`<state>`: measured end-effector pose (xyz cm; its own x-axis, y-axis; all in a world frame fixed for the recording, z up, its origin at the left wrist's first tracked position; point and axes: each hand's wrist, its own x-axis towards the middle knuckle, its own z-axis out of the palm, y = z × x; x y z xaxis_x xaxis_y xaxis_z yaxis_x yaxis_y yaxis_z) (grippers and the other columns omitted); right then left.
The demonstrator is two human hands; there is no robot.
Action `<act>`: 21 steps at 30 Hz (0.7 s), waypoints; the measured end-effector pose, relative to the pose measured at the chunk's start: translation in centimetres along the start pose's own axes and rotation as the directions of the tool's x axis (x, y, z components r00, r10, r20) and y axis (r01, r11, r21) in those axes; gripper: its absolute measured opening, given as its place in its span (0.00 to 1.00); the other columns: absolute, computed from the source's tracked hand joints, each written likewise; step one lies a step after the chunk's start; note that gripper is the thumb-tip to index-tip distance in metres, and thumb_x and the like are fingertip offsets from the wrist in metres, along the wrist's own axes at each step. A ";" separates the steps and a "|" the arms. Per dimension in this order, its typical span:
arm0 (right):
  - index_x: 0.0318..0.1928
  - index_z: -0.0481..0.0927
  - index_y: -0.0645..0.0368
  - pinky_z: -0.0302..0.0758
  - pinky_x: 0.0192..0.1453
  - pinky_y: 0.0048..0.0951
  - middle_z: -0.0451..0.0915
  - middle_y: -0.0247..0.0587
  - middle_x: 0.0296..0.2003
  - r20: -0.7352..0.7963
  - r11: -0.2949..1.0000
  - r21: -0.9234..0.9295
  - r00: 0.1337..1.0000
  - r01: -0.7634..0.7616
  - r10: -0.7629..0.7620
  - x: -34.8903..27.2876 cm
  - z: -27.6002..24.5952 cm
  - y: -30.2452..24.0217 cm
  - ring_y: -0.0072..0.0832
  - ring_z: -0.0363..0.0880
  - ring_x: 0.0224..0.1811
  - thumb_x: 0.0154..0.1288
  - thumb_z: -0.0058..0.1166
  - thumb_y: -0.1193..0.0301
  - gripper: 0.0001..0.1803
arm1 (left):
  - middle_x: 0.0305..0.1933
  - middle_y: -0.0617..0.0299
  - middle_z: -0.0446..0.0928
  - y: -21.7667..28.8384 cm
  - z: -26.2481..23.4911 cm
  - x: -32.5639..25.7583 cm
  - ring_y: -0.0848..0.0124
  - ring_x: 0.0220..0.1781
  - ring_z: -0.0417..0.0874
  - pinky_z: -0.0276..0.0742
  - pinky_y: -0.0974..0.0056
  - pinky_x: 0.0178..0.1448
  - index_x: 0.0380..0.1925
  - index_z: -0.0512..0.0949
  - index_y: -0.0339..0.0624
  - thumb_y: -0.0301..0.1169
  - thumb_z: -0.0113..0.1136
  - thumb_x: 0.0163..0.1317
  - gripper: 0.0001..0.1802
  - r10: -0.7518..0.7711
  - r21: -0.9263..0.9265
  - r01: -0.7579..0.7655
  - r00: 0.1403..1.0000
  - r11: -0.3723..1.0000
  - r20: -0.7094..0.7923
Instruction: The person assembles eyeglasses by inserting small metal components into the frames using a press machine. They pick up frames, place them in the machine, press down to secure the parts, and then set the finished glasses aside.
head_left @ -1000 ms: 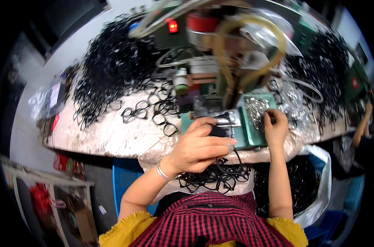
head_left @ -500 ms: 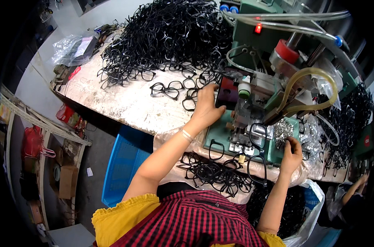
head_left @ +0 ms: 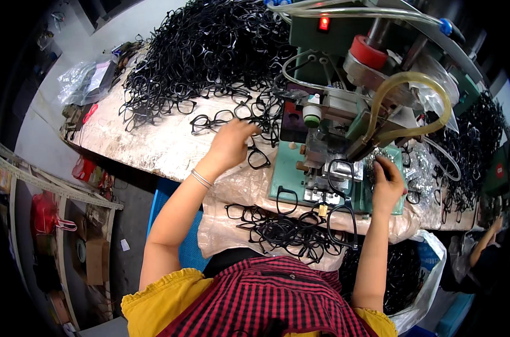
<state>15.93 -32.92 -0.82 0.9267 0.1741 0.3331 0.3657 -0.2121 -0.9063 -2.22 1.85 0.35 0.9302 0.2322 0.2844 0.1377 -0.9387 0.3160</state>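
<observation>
My left hand (head_left: 232,145) is over the table beside a pair of black spectacle frames (head_left: 201,124). Its fingers are slightly bent and apart, and I see nothing held in them. My right hand (head_left: 388,182) has curled fingers at the heap of small silvery metal parts (head_left: 385,153) on the machine's green base (head_left: 284,168). Whatever its fingertips pinch is too small to make out. Between my hands, a black spectacle frame (head_left: 353,218) hangs at the metal fixture (head_left: 318,194) of the green press machine, touched by neither hand.
Black spectacle frames rise in a large heap (head_left: 210,50) at the back. Another pile (head_left: 291,233) lies at the near table edge, below the machine. A yellowish hose (head_left: 447,101) loops over the right side. A blue crate (head_left: 193,241) and a white sack (head_left: 432,281) stand below.
My left hand has moved left, away from the machine, toward the loose frames. My right hand has shifted up into the small metal parts. The whole view has shifted slightly.
</observation>
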 end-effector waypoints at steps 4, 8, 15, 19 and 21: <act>0.42 0.85 0.66 0.74 0.52 0.24 0.85 0.39 0.39 -0.066 0.990 -0.136 0.998 -0.034 0.025 -2.7 -1.2 -0.2 0.24 0.81 0.43 0.62 0.59 0.79 0.08 | 0.41 0.54 0.80 -0.9 3.2 -3.4 0.59 0.46 0.79 0.76 0.61 0.52 0.45 0.81 0.41 0.18 0.60 0.52 0.18 -0.103 -0.203 0.101 0.995 0.974 -0.001; 0.42 0.84 0.66 0.74 0.54 0.26 0.85 0.39 0.41 0.006 0.999 0.023 0.999 -0.041 0.041 -5.1 -3.0 -1.5 0.26 0.81 0.44 0.60 0.60 0.80 0.09 | 0.40 0.67 0.75 -1.5 3.5 -4.2 0.76 0.36 0.75 0.73 0.70 0.41 0.51 0.77 0.40 0.20 0.54 0.64 0.16 -0.427 -0.766 0.256 0.904 0.589 -0.026; 0.55 0.72 0.69 0.73 0.52 0.23 0.80 0.40 0.41 0.071 0.953 0.291 0.991 0.084 -0.109 -1.2 3.0 -7.4 0.22 0.78 0.44 0.57 0.62 0.82 0.24 | 0.38 0.64 0.78 1.8 3.6 -1.0 0.76 0.36 0.78 0.76 0.71 0.40 0.49 0.77 0.39 0.34 0.53 0.74 0.12 -0.543 -0.938 0.099 0.833 0.332 -0.105; 0.59 0.68 0.71 0.72 0.51 0.20 0.79 0.40 0.40 0.041 0.900 0.434 0.998 0.033 -0.056 -2.4 3.9 -8.0 0.21 0.77 0.43 0.59 0.60 0.82 0.27 | 0.44 0.55 0.82 3.3 4.7 -3.2 0.65 0.45 0.85 0.84 0.62 0.50 0.49 0.76 0.35 0.28 0.52 0.73 0.10 -0.573 -0.948 -0.052 0.786 0.315 -0.233; 0.60 0.68 0.71 0.72 0.52 0.20 0.80 0.38 0.37 0.093 0.877 0.481 0.995 -0.021 -0.027 -2.0 3.9 -8.1 0.20 0.77 0.43 0.59 0.60 0.83 0.28 | 0.44 0.54 0.82 6.8 1.5 -2.2 0.68 0.45 0.84 0.82 0.63 0.51 0.47 0.77 0.34 0.29 0.56 0.72 0.10 -0.483 -0.924 -0.249 0.796 0.290 -0.366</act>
<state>10.74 -27.84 4.86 0.9043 0.2680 0.3321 0.2595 0.2725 -0.9265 -2.81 -5.46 0.51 0.5490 0.7312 0.4049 -0.5065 -0.0943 0.8571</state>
